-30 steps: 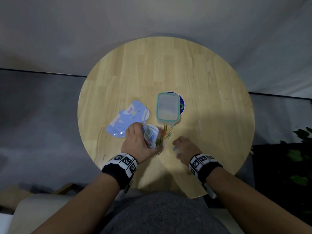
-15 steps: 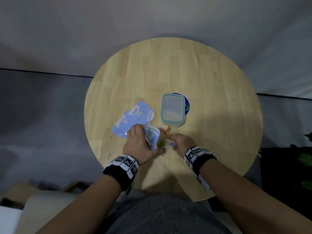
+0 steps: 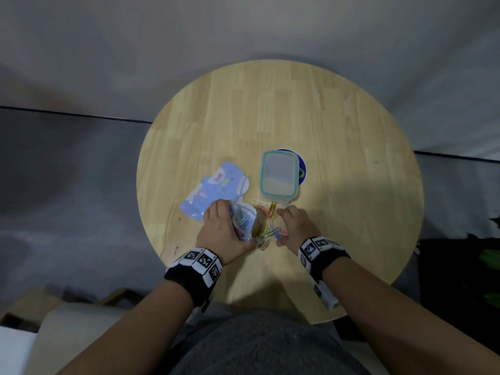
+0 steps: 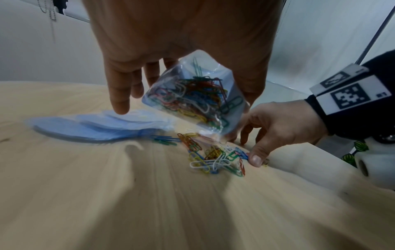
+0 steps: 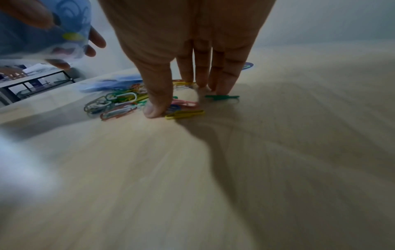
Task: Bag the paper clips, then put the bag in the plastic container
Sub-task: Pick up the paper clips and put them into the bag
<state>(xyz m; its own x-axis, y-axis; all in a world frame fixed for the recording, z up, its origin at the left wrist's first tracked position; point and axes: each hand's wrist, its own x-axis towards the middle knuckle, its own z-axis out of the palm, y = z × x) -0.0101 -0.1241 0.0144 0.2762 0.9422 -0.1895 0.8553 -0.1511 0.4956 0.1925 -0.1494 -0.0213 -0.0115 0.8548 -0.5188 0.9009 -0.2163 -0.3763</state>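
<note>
Nearest the body, left hand [image 3: 226, 234] is gripping a small clear bag [image 4: 193, 96], fingers and thumb curled round it, holding it tilted above the table [image 3: 338, 147]; bag is already carrying a tangle of coloured clips. Right hand [image 3: 296, 226] is sitting just beside it, fingers fairly straight and pointing down, thumb [image 5: 157, 101] and fingertips [image 5: 224, 84] touching the tabletop on either side of the loose paper clips [image 4: 213, 155]; thumb is pressing against the edge of the pile, nothing pinched as far as the wrist views are showing. Loose clips are lying in a small heap between the two hands, a few strays trailing toward the container. Left of that, a stack of blue printed bags [image 3: 213, 189] is lying flat on the table. Just beyond the clips, the plastic container [image 3: 278, 175] with teal rim is sitting lid on, partly overlapping a round dark-blue sticker [image 3: 302, 169].
</note>
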